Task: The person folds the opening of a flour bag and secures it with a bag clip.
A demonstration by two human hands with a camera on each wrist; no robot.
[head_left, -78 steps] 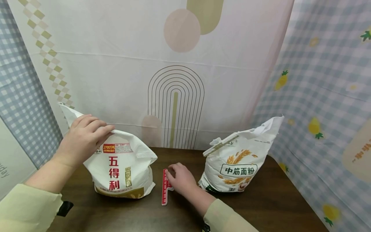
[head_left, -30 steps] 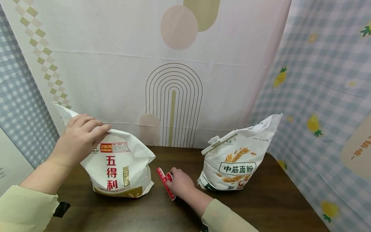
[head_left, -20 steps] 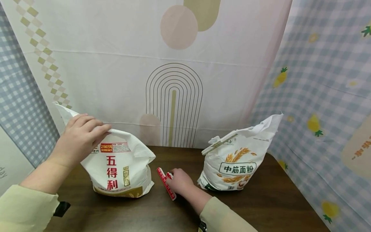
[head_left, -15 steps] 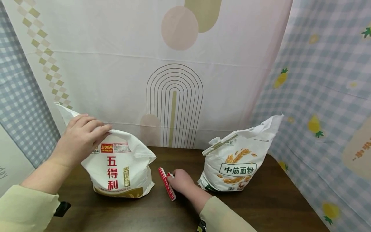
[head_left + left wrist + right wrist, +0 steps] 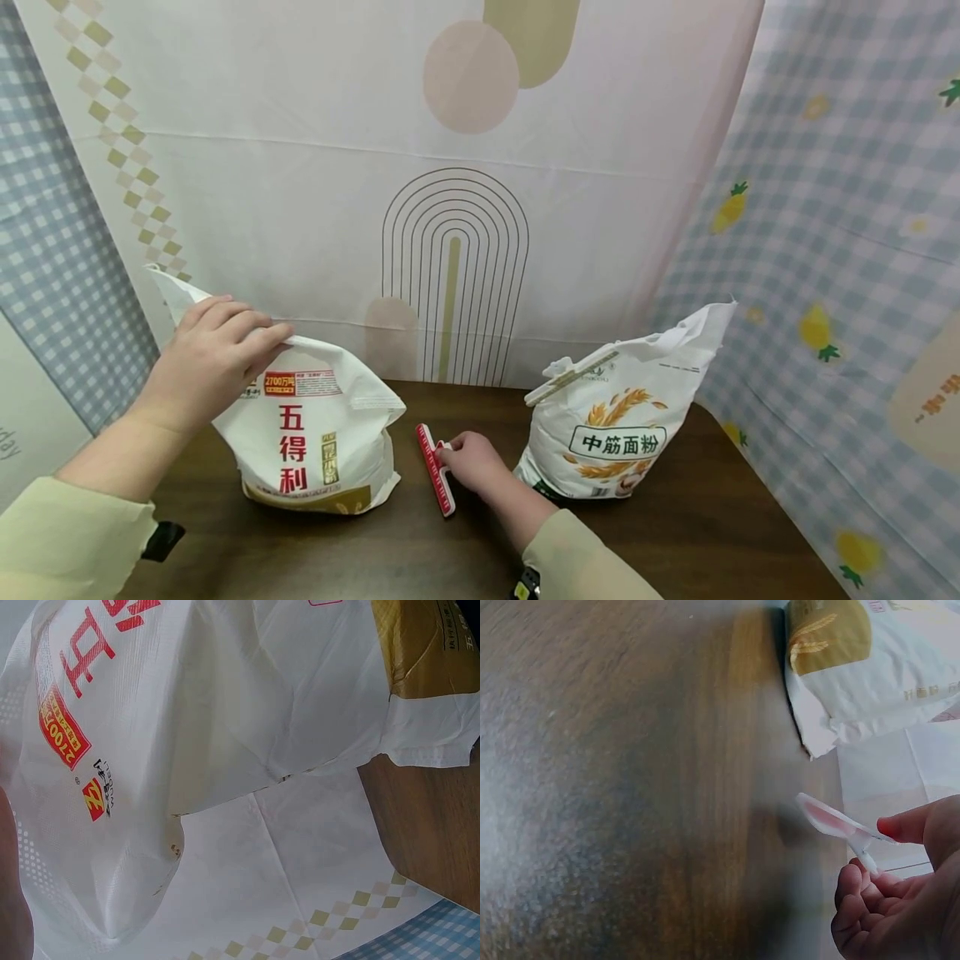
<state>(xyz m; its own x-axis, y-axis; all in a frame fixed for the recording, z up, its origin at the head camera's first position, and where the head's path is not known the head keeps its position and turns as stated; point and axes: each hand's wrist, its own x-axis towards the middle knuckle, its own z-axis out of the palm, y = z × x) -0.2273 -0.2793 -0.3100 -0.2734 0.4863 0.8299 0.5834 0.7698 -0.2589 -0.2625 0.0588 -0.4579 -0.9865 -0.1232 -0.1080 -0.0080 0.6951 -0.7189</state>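
My left hand (image 5: 213,358) grips the folded top edge of a white flour bag (image 5: 307,442) with red lettering, standing upright on the left. In the left wrist view the side of this bag (image 5: 247,712) fills much of the picture, and only a sliver of the hand shows at the left edge. Between the two bags, my right hand (image 5: 477,464) pinches a red and white bag clip (image 5: 435,473) by its handle. The right wrist view shows the clip (image 5: 829,817) with the thumb on one side of the handle and curled fingers on the other.
On the right stands a second white flour bag (image 5: 618,450) printed with wheat ears, a pale strip clip (image 5: 573,377) across its slanted top. Both bags stand on a dark wooden table (image 5: 360,554). A patterned cloth (image 5: 315,208) hangs close behind.
The clip lay straight with my right hand touching it; that hand then took its handle and turned it aslant. Lately its grip has shifted, baring more handle. My left hand keeps its hold.
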